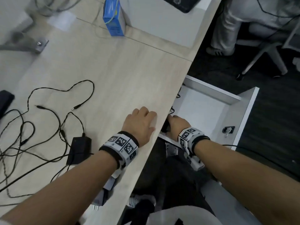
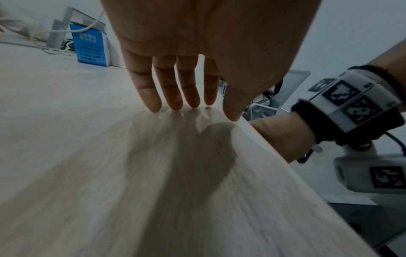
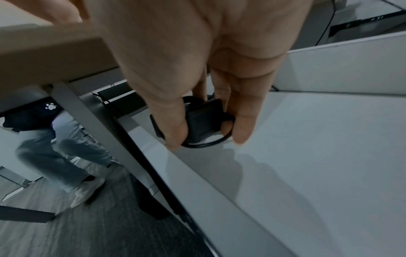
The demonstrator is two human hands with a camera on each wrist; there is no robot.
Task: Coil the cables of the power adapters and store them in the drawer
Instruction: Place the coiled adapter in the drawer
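Both forearms filled the bottom of the head view, each wearing a black wrist strap with white checker-marker blocks. Left hand sat flat on the pale wood-grain desk right by its edge, fingers straight and relaxed, tips touching the surface, holding nothing.

Right hand was down inside the open white drawer, just under the desk edge. From the head camera you could barely see what it had, only a dark bit poking out under the knuckles. The right wrist view showed it properly: thumb and fingers pinched around a small black boxy power adapter with its thin black cable wound in a loop around it, sitting close to the drawer's near wall, low over the white floor. Couldn't tell if it was touching the bottom.

Further left on the desk lay a second black rectangular adapter, with a mess of thin black cables sprawled loose around it, barrel plugs lying free.

Far end of the desk had a blue cardboard box standing upright. The wrist views also caught somebody's legs in light trousers under the desk.
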